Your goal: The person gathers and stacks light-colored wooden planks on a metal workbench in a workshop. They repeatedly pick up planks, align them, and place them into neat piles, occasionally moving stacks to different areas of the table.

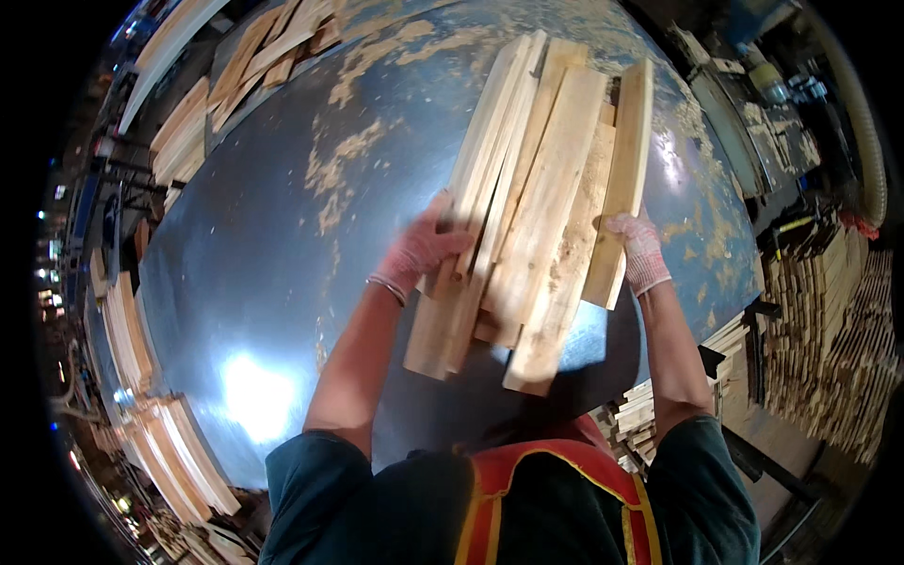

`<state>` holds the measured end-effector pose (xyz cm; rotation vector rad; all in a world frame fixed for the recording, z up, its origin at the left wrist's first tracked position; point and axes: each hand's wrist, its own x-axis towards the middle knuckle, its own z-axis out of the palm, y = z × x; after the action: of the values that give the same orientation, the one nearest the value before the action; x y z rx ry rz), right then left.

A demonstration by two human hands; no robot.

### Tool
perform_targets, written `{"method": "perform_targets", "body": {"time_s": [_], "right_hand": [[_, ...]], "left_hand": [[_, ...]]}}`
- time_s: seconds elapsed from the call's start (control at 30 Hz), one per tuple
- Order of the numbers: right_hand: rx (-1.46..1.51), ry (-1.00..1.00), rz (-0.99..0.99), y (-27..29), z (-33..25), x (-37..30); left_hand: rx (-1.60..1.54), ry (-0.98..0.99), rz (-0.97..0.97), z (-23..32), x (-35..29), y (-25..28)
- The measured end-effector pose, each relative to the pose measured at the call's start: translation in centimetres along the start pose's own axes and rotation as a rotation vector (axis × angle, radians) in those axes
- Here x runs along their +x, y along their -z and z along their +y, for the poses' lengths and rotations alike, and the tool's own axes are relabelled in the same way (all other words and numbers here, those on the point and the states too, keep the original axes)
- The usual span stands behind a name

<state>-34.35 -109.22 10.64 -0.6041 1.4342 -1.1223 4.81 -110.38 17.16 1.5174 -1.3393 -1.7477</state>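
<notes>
A loose bundle of pale wooden boards (551, 198) lies lengthwise on the dark, shiny metal table (254, 226), their near ends uneven. My left hand (428, 247), in a pinkish work glove, grips the bundle's left side, thumb over the boards and the other fingers mostly hidden. On the opposite side, my right hand (640, 247), gloved alike, holds the outermost right board (625, 179), which stands tilted on its edge. Sawdust sticks to one of the middle boards. The left hand is slightly blurred.
Sawdust patches (344, 165) streak the table. A big stack of boards (819, 330) rises at the right. More boards (179, 452) lie at the lower left, and loose wood strips (273, 52) sit at the far left. Machine parts (763, 104) and a hose (862, 122) stand at the far right.
</notes>
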Motion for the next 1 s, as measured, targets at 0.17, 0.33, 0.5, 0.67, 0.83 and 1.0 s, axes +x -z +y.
{"method": "perform_targets", "body": {"time_s": [0.17,0.33,0.5,0.67,0.83,1.0], "right_hand": [[-0.220,-0.038,-0.221,-10.9,-0.1,-5.3],[-0.644,0.045,-0.349,-24.0,5.6,-15.1],[-1.008,0.201,-0.475,-34.2,7.4,-21.6],[-0.930,0.156,-0.606,-38.9,6.9,-30.3],[-0.845,-0.036,-0.785,-41.8,10.7,-40.1],[-1.035,0.055,-1.185,-43.4,15.7,-42.8]], "left_hand": [[0.090,0.042,0.282,-11.3,-10.4,1.7],[0.577,0.344,0.607,-12.9,-25.3,3.5],[0.447,0.508,0.797,-15.8,-33.1,5.6],[-0.585,0.021,0.706,-26.0,-40.4,11.2],[-0.681,-0.014,0.738,-25.6,-47.1,10.5],[0.259,0.245,0.979,-23.9,-47.5,8.5]]}}
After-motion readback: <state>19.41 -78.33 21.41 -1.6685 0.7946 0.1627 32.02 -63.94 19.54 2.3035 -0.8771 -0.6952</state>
